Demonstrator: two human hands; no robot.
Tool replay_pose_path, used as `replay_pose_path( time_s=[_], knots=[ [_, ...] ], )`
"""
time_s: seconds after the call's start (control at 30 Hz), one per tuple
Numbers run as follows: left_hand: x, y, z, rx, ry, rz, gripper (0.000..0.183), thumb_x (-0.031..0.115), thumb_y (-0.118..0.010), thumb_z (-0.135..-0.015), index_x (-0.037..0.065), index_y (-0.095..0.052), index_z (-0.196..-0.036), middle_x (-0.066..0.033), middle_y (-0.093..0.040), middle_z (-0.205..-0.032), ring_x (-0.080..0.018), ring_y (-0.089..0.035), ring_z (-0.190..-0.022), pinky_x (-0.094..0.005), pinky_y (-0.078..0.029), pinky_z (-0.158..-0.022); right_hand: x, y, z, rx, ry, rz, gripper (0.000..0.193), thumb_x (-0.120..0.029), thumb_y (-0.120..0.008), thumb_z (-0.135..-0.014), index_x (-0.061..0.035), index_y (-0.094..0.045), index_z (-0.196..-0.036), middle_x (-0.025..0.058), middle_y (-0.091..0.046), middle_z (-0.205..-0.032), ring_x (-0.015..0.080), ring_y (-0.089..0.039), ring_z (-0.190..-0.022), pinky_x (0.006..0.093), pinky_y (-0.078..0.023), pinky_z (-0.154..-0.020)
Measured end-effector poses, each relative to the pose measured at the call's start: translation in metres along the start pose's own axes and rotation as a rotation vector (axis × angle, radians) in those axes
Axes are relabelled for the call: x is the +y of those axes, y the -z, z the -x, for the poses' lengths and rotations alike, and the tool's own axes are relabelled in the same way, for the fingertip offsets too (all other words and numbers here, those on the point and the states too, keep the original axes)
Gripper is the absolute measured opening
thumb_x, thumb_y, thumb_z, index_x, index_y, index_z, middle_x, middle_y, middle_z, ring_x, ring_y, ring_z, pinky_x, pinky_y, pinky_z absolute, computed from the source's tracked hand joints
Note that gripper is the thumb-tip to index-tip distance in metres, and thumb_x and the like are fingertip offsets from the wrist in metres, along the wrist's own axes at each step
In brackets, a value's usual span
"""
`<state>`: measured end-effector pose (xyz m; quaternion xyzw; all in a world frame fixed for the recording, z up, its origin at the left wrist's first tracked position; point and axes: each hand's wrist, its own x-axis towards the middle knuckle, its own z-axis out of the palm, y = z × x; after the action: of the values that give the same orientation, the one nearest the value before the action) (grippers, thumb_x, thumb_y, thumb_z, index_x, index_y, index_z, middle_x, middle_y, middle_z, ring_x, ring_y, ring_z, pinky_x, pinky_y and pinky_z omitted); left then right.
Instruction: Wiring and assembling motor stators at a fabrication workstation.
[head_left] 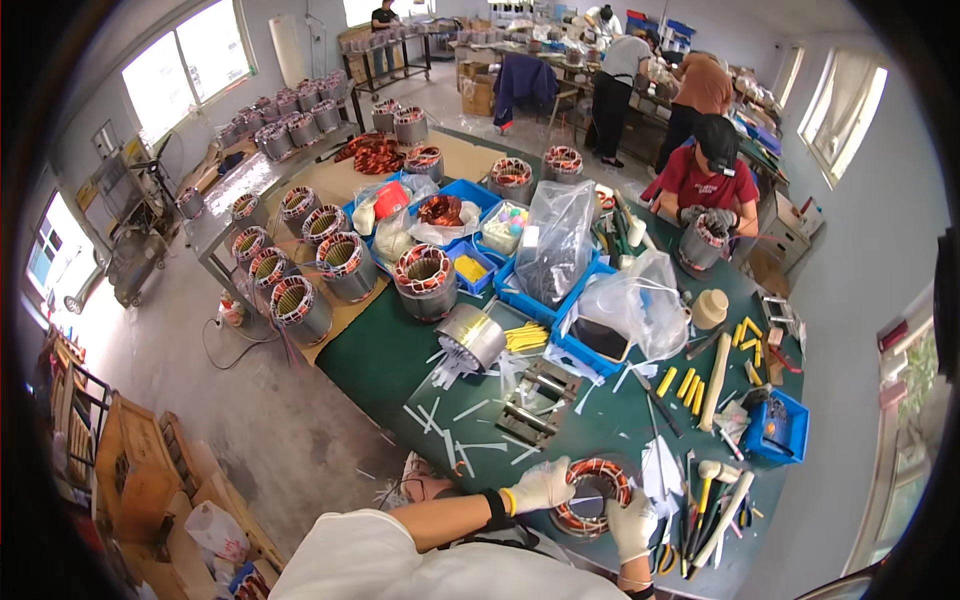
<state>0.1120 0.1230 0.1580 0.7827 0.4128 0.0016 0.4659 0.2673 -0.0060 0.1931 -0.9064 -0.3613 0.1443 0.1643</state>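
A motor stator [598,467] with a ring of red-and-copper windings stands on the green bench right in front of me. My left hand [541,487], in a white glove, grips the left side of its winding ring. On the opposite side my right hand [632,526], also gloved, holds the right edge, its fingers partly hidden. White insulating paper [660,468] lies just beyond my right hand. Scissors [664,557] and a white-headed mallet [714,476] rest to the right. Ahead of the stator sits a metal roller cradle [538,402].
Several wound stators [425,284] stand at the left of the bench. Blue bins [590,345] with plastic bags fill the middle. Yellow tubes [689,384], a wooden stick [716,383] and a small blue bin [782,428] lie right. A co-worker [706,185] handles another stator across the bench.
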Motion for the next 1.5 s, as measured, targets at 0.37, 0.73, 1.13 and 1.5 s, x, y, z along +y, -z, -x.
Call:
replay_pose_path(
  time_s=[0.37,0.73,1.13,1.5],
  knots=[
    [-0.163,0.208,0.037,0.173,-0.065,-0.035,0.035,0.025,-0.062,-0.078,0.002,-0.052,-0.102,-0.0226,-0.066,-0.077,-0.0436,-0.065,-0.079,-0.0512,-0.050,-0.074,-0.246,-0.096,0.020,-0.151,0.052,-0.176,0.033,-0.031,-0.067,-0.074,-0.0022,-0.062,-0.088,0.0231,-0.066,-0.082,0.0442,-0.064,-0.082,0.0472,-0.051,-0.076],
    [-0.311,0.369,0.022,0.443,0.144,-0.067,0.031,0.024,-0.062,-0.075,0.003,-0.057,-0.099,-0.0233,-0.067,-0.087,-0.0437,-0.065,-0.086,-0.0503,-0.050,-0.079,-0.439,-0.232,-0.041,-0.350,0.203,-0.156,0.042,-0.039,-0.066,-0.077,-0.0007,-0.060,-0.095,0.0239,-0.067,-0.093,0.0410,-0.065,-0.092,0.0453,-0.051,-0.082],
    [-0.354,0.417,-0.047,0.488,0.075,0.040,0.025,0.022,-0.063,-0.076,0.006,-0.058,-0.094,-0.0188,-0.068,-0.084,-0.0411,-0.065,-0.085,-0.0472,-0.050,-0.076,-0.496,-0.255,-0.085,-0.436,0.123,-0.132,0.048,-0.038,-0.054,-0.084,-0.0028,-0.051,-0.116,0.0246,-0.067,-0.102,0.0419,-0.064,-0.098,0.0465,-0.048,-0.089],
    [-0.354,0.421,-0.036,0.411,-0.027,-0.112,0.034,0.040,-0.055,-0.090,0.008,-0.060,-0.100,-0.0229,-0.067,-0.089,-0.0450,-0.063,-0.087,-0.0525,-0.048,-0.076,-0.486,-0.232,-0.068,-0.496,0.103,-0.220,0.056,-0.048,-0.056,-0.091,-0.0030,-0.050,-0.123,0.0260,-0.066,-0.106,0.0419,-0.063,-0.103,0.0442,-0.049,-0.090]
  ],
)
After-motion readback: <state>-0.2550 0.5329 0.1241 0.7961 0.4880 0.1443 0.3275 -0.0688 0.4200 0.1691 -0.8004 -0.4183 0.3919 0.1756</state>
